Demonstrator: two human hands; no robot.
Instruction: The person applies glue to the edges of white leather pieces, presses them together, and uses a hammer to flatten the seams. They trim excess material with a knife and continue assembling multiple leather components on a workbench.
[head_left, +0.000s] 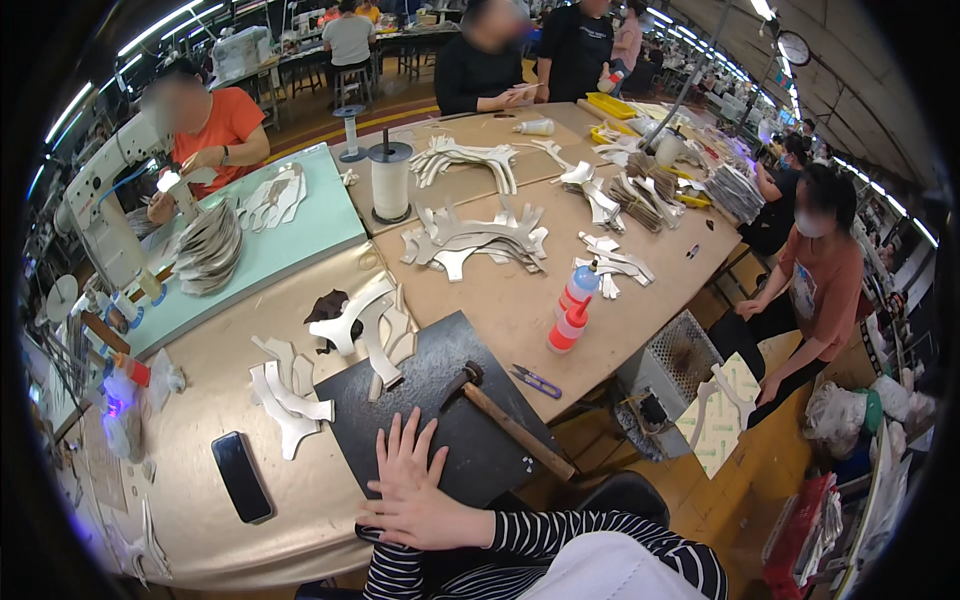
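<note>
0 items gripped, lower ctr: L hand (pixel 408 470) lay on black board (pixel 470 450), fingers spread; R hand (pixel 428 516) crossed it, fingers loosely straight. Hammer (pixel 512 427) sat on board mid-frame, handle lower-right, prob. for quick reach.

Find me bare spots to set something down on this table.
Gold cover between phone and black board, this side of the white pieces; brown tabletop between board, red bottle and white pile. Crowded: the far right, with brown pile and yellow trays.
</note>
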